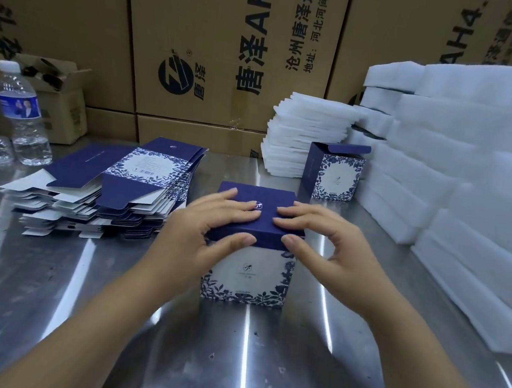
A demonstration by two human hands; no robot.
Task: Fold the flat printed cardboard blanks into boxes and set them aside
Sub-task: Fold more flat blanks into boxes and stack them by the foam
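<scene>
On the steel table (233, 348), we are pressing down the lid (248, 193) of the upright box (247, 271). Left hand (211, 224) and right hand (322, 237) are equally near, fingers (234, 207) flat on top, thumbs against its front edge. The finished box (334, 176) is standing beyond, rightward.

The bare left forearm (87, 312) and right forearm (406, 339) reach in from the lower corners and converge toward the middle. The left grip (211, 221) lies palm down, its fingers (241, 206) straight and close together, pointing right, with the thumb (238, 239) stretched out below them. The right grip (325, 241) mirrors it: fingers (290, 217) flat and pointing left, thumb (295, 240) extended, palm arched upward. The two sets of fingertips lie near each other, pressing downward.
</scene>
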